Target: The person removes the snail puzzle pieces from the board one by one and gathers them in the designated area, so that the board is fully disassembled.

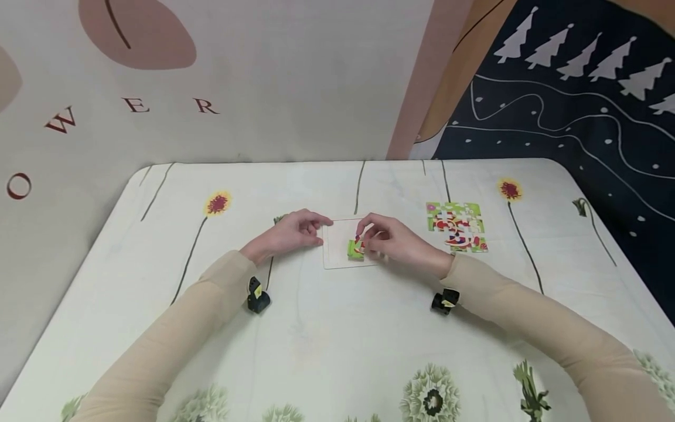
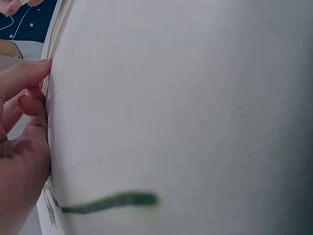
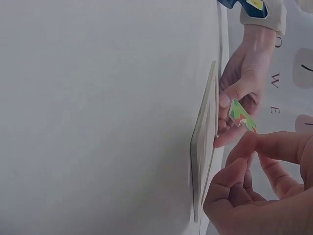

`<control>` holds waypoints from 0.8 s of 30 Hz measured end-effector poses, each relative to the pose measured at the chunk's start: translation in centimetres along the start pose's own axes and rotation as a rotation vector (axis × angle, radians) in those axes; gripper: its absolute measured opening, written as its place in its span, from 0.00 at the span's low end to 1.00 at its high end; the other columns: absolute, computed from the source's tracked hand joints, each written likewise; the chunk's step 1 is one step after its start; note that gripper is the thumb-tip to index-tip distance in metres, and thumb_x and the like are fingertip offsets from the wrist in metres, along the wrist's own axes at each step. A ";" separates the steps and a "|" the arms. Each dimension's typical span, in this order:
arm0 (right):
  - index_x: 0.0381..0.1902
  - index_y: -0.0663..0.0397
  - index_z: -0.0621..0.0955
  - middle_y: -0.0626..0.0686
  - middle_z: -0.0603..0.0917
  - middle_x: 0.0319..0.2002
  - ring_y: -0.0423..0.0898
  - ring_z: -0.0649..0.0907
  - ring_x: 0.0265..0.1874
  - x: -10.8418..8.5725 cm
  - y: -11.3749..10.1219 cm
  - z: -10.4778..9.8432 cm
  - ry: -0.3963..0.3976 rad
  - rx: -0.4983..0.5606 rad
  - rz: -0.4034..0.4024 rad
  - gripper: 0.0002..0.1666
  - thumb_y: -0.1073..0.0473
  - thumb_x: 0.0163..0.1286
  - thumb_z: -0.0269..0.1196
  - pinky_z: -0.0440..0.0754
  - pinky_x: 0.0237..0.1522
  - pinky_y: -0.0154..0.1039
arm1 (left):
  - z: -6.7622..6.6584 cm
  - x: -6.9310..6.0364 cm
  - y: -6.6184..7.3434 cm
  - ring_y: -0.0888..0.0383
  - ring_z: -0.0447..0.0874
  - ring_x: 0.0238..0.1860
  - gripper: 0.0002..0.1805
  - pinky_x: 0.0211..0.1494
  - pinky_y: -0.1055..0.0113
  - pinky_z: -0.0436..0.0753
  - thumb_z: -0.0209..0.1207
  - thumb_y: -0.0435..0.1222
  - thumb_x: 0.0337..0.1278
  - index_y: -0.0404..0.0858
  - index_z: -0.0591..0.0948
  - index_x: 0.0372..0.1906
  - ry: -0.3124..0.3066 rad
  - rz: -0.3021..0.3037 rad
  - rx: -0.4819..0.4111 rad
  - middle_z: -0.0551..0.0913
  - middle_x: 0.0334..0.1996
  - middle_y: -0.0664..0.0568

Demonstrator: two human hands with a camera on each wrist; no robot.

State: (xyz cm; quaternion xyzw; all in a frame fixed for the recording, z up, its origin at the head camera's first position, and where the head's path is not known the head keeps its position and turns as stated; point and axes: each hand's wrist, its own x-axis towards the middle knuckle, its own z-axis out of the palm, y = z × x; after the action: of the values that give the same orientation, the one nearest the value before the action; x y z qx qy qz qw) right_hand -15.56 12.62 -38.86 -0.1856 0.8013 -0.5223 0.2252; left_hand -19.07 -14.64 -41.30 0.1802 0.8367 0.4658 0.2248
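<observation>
My right hand (image 1: 392,239) pinches a green and red jigsaw piece (image 1: 355,251) between thumb and fingertips. In the right wrist view the jigsaw piece (image 3: 239,116) is tilted and held slightly above a thin, white, square puzzle board (image 1: 337,261). My left hand (image 1: 292,234) rests at the board's left side, its index fingertip near the upper left corner and its thumb at the left edge. In the left wrist view the left hand (image 2: 24,107) lies low against the tabletop, its fingers bent. The right fingers hide the board's right part.
To the right of the board lies a group of colourful jigsaw pieces (image 1: 456,225), green with red figures, laid close together on the tabletop. A white cloth (image 1: 295,351) printed with flowers covers the table. Behind it hang a pale printed cloth and a dark one with trees.
</observation>
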 end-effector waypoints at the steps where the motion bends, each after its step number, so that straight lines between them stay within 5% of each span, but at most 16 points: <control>1: 0.51 0.60 0.78 0.57 0.82 0.38 0.49 0.80 0.32 -0.1 0.1 -0.1 0.003 0.002 0.001 0.11 0.71 0.72 0.56 0.76 0.34 0.38 | 0.0 0.0 0.0 0.55 0.70 0.43 0.25 0.51 0.62 0.71 0.67 0.26 0.62 0.31 0.80 0.64 -0.001 0.003 0.003 0.74 0.43 0.48; 24: 0.54 0.65 0.80 0.60 0.83 0.41 0.47 0.84 0.34 -3.9 2.6 -4.7 0.182 -0.046 0.033 0.13 0.69 0.74 0.59 0.78 0.35 0.37 | 0.1 -0.3 0.2 0.55 0.71 0.42 0.23 0.51 0.64 0.71 0.67 0.27 0.62 0.31 0.81 0.63 0.015 0.020 0.001 0.74 0.42 0.49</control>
State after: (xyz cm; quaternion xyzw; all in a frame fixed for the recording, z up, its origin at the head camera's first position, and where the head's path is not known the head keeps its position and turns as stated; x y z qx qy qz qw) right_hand -15.12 19.25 -38.89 -0.1292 0.8332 -0.5146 0.1559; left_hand -18.80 -14.63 -41.13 0.1852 0.8367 0.4690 0.2136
